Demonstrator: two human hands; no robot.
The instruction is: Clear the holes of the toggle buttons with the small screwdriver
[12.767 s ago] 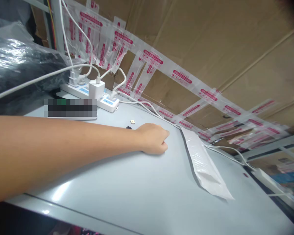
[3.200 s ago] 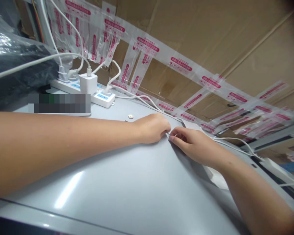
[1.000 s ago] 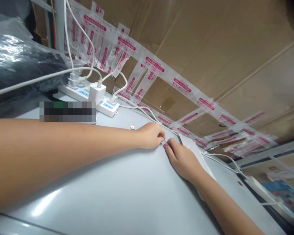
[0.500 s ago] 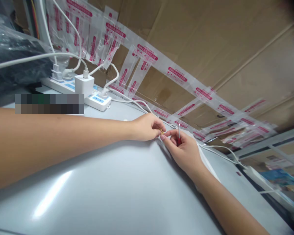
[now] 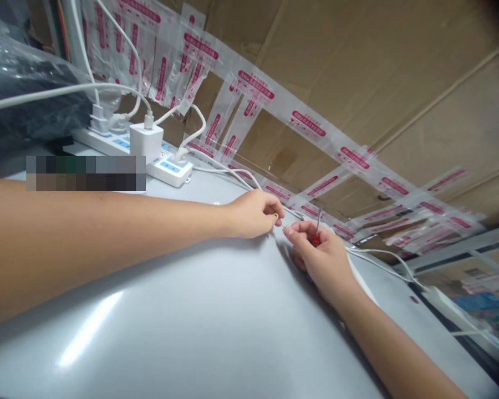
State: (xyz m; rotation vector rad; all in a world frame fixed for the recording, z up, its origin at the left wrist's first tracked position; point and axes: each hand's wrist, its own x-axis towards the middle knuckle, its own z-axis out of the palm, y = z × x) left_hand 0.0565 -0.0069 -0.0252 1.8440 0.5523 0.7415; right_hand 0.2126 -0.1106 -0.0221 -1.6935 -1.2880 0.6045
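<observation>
My left hand (image 5: 260, 215) pinches a small yellow piece (image 5: 276, 216) between thumb and fingers, just above the table; its exact kind is too small to make out. Just to the right, my right hand (image 5: 322, 255) is closed, with a small screwdriver (image 5: 316, 238) tucked in its fingers. The screwdriver has a red handle and a thin metal shaft pointing up. Between right thumb and forefinger a tiny pale bit (image 5: 285, 227) shows, too small to name. A narrow gap separates the two hands' fingertips.
A white power strip (image 5: 170, 173) with a plugged-in white charger (image 5: 146, 143) stands at the back left. White cables (image 5: 249, 180) run along the taped cardboard (image 5: 299, 160) behind the grey table (image 5: 183, 310). White material (image 5: 363, 280) lies beside my right forearm. Dark plastic-wrapped goods (image 5: 29, 94) sit far left.
My right hand has drawn a little to the right, away from the left fingertips, carrying the screwdriver along. The left hand still pinches the yellow piece. The view has shifted slightly.
</observation>
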